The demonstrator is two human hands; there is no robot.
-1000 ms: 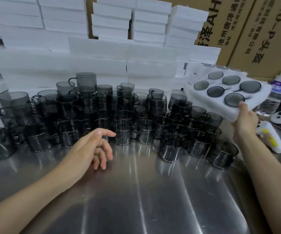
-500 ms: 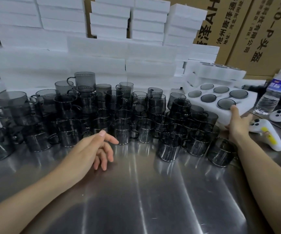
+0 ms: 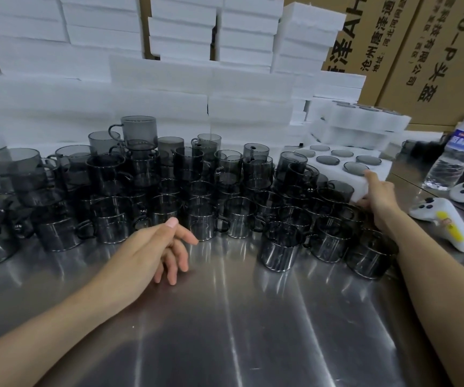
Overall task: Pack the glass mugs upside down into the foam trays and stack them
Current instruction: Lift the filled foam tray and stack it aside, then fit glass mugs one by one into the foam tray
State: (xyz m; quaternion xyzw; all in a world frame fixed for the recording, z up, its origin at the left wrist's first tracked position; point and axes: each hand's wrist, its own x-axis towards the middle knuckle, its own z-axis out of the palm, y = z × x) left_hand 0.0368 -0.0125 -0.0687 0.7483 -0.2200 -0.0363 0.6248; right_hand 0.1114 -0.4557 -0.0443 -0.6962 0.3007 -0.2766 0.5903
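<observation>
Starting at the left, the glass mugs [image 3: 239, 219] are standing in a dense cluster on the table [image 3: 225, 331], running from its left edge to right of centre. They are overlapping and stacking two to three high, so I cannot give an exact count; there are several dozen. Each one is a short cylinder of smoky grey transparent glass with a loop handle. The table is brushed steel and is reflecting the mugs.

Behind the cluster, white foam slabs [image 3: 155, 88] are lying in many flat rectangular layers.

My left hand [image 3: 147, 252] is hovering just in front of the mugs, holding nothing, with the fingers loosely bent and the thumb pointing forward.

Right of the cluster, one foam tray [image 3: 332, 172] is sitting behind the front mugs. It is showing six round bases [image 3: 328, 160] in two rows of three, the mugs sitting upside down in its pockets. My right hand [image 3: 378, 194] is gripping the near right corner of this tray, with the thumb on top and the fingers curling under the edge.

Behind it, two packed trays [image 3: 370, 121] are lying stacked.

Further right, one clear plastic water bottle [image 3: 454, 160] is standing upright, and two white moulded controllers [image 3: 445, 227] are lying on the table. Printed cardboard boxes [image 3: 434, 65] are standing at the back.
</observation>
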